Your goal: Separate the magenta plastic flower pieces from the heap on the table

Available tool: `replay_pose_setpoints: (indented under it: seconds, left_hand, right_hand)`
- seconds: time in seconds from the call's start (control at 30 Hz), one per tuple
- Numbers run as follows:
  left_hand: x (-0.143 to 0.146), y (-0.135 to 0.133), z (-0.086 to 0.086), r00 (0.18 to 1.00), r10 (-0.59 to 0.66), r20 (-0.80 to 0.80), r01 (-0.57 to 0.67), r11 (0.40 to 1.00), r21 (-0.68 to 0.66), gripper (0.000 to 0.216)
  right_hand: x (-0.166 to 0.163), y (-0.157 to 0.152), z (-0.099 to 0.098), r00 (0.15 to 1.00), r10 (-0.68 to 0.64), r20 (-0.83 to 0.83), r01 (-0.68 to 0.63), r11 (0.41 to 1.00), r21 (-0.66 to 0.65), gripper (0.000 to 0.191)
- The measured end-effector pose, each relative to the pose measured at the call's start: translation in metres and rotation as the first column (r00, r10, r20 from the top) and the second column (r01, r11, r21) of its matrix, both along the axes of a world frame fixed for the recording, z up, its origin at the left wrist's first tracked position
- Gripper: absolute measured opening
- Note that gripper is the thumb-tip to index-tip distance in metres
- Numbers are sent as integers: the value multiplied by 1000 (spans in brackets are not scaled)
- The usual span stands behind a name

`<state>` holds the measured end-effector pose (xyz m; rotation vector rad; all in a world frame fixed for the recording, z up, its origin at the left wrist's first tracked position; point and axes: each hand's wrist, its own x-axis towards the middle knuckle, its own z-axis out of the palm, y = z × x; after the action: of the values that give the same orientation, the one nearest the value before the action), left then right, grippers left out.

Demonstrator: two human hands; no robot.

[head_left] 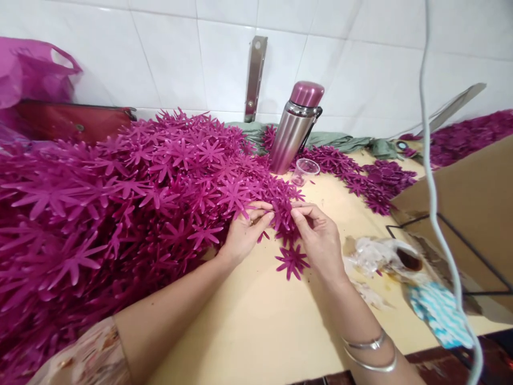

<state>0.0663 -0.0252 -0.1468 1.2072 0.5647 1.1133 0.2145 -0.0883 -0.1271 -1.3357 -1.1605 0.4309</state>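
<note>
My left hand (247,233) is closed, thumb and fingertips pinching a magenta artificial flower (284,214) at the right edge of a large heap. Facing it, my right hand (319,235) pinches the other side of that flower with thumb and forefinger. Exactly which petals each hand grips is partly hidden among the overlapping pieces. Just below the fingertips, a single star-shaped flower piece (292,262) lies flat on the pale tabletop (248,321). The big heap of magenta flower pieces (160,182) spreads over the left side, beside my left forearm.
A steel thermos (294,128) and a clear plastic cup (306,170) stand behind my hands. More flower pieces (382,182) lie at right, near a cardboard box (460,214). A white cable (435,203) hangs in front, by a blue-and-white cloth (438,313) and crumpled plastic (371,254).
</note>
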Motion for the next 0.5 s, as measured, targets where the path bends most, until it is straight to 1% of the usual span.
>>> replay_pose_setpoints:
  seconds: [0.07, 0.13, 0.2, 0.23, 0.3, 0.37, 0.43, 0.5]
  left_hand:
    - [0, 0, -1, 999, 50, -14, -50, 998, 38, 19]
    - [-2, 0, -3, 993, 105, -58, -98, 989, 106, 11]
    - [-3, -2, -2, 981, 139, -138, -116, 980, 161, 10]
    - [-4, -3, -1, 973, 144, -180, -114, 979, 168, 12]
    - [-6, -7, 3, 964, 123, -237, -90, 985, 148, 18]
    - [-6, -9, 9, 965, 78, -252, -49, 992, 118, 22]
    - [-6, -10, 12, 969, 24, -247, 2, 995, 104, 22]
    - [-5, -9, 13, 966, -12, -258, 42, 993, 109, 20]
  right_hand:
    - [4, 1, -4, 990, -2, -142, 1, 1000, -8, 18]
    - [8, 2, -7, 967, -28, -253, 36, 999, 26, 22]
    - [11, 1, -7, 949, -50, -310, 73, 995, 61, 24]
    - [12, 1, -6, 948, -59, -312, 84, 994, 66, 24]
    - [9, -1, -2, 959, -64, -277, 83, 995, 58, 22]
    - [4, -3, 2, 979, -34, -199, 46, 998, 52, 18]
    - [-3, -3, 4, 998, 14, -62, -10, 998, 68, 12]
    - [-7, -3, 4, 994, 50, 100, -59, 995, 81, 7]
